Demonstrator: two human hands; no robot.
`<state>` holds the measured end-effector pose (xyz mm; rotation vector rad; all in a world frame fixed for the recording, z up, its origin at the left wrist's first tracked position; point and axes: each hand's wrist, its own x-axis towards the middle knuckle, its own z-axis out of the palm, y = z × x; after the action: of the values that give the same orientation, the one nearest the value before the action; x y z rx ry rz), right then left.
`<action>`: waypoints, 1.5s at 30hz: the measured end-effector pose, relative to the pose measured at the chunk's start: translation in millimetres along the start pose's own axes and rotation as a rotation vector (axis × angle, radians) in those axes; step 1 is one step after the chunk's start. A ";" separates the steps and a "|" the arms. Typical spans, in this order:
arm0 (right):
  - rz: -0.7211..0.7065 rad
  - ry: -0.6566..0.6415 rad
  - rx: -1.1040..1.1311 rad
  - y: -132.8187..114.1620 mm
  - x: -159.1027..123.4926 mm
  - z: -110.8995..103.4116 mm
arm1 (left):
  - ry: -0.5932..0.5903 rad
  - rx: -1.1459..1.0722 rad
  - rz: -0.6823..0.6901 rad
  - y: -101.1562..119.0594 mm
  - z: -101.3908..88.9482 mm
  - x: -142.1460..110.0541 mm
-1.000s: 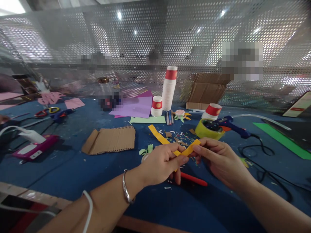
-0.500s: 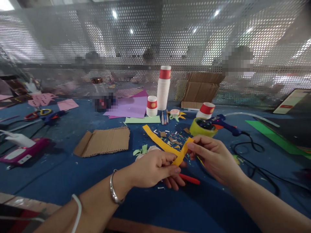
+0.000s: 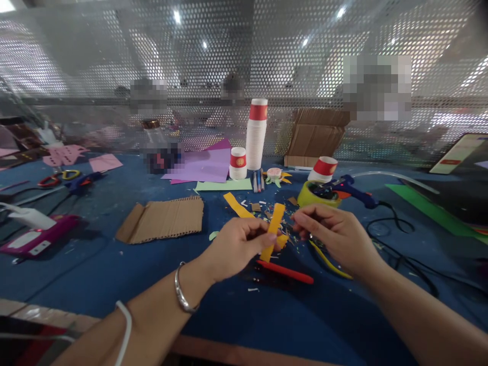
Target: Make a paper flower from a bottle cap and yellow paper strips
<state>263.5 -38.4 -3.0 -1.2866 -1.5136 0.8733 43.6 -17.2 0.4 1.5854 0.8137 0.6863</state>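
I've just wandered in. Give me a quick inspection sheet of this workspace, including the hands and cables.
Surface: blue tabletop, littered with paper scraps around the middle.
Job's things: orange paper strip, raised; another orange length shows beyond it, any join hidden.
Clutter: paper cup stack, corrugated cardboard, yellow tape roll, blue glue gun.
Left hand: pinches the strip.
Right hand: fingertips together, apart from the strip; whether they hold anything is unclear.
Cables: black cord from the glue gun; white cable across the left forearm; magenta power strip with a plug in.
Surroundings: perforated metal screen behind.
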 end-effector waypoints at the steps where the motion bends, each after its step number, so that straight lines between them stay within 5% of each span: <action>1: -0.007 0.028 -0.074 1.5 2.4 -4.2 | 0.045 -0.057 0.000 0.2 -1.3 0.3; 4: -0.068 0.054 -0.348 8.4 10.7 -17.3 | 0.151 -0.167 -0.023 -0.2 -6.1 1.8; 9: -0.060 -0.099 -0.716 18.9 19.3 -30.8 | 0.269 -0.328 0.002 -4.2 -11.6 5.7; 14: -0.009 -0.182 -0.847 23.0 18.4 -34.6 | 0.405 -0.431 -0.021 -6.8 -14.4 8.1; 26: -0.039 -0.312 -0.978 22.8 8.3 -48.6 | 0.526 -0.610 -0.042 2.6 -10.8 9.2; 31: -0.069 -0.337 -0.924 12.4 -0.1 -31.1 | 0.502 -0.636 -0.033 0.6 -11.2 9.6; 38: -0.263 -0.591 -0.869 -7.6 -21.3 15.5 | 0.457 -0.589 0.002 -2.0 -8.6 7.7; 45: -0.349 -0.526 -0.894 -2.1 -22.5 20.0 | 0.417 -0.516 0.009 1.7 -7.0 6.2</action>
<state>244.2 -59.9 -11.8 -1.3606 -2.6365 0.2852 41.8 -8.3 3.2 0.9914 0.8419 1.1533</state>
